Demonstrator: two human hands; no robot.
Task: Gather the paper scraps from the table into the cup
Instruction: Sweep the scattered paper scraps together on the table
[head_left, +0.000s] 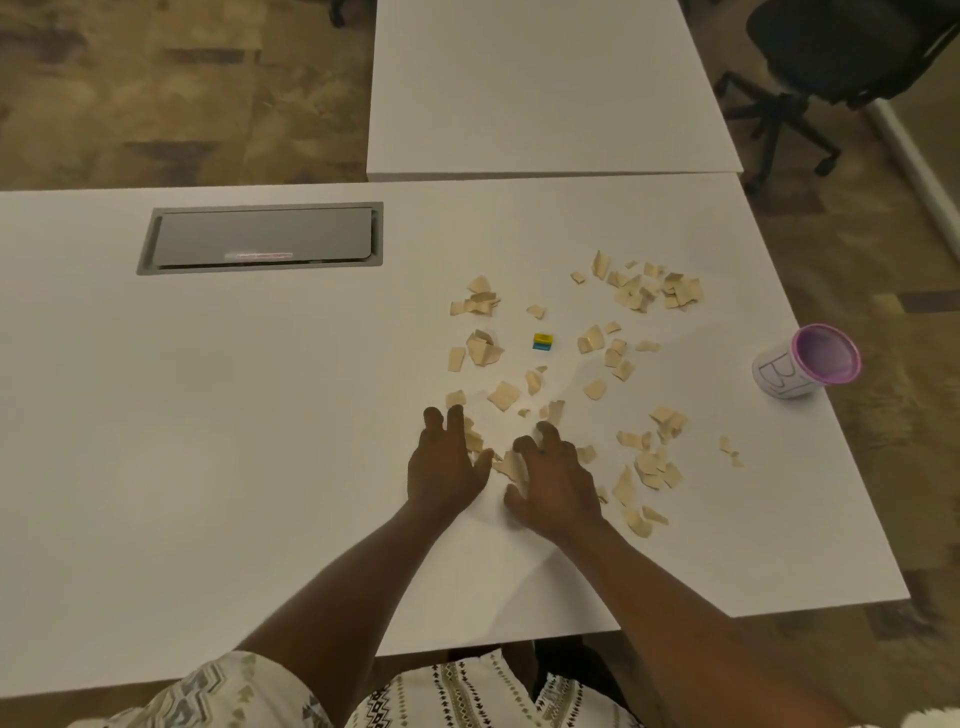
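Several tan paper scraps (631, 291) lie scattered over the right half of the white table (260, 415). A white cup (802, 366) with a pink rim stands near the table's right edge, apart from both hands. My left hand (447, 462) lies flat on the table with straight fingers, touching scraps at its right side. My right hand (553, 480) sits beside it with fingers curled like a claw over a small heap of scraps (511, 465) between the two hands. I cannot see whether any scrap is pinched.
A small yellow and blue block (543, 341) lies among the scraps. A grey cable hatch (262, 238) is set into the table at the back left. A second white table (540, 83) adjoins behind. A black office chair (836, 62) stands at the far right.
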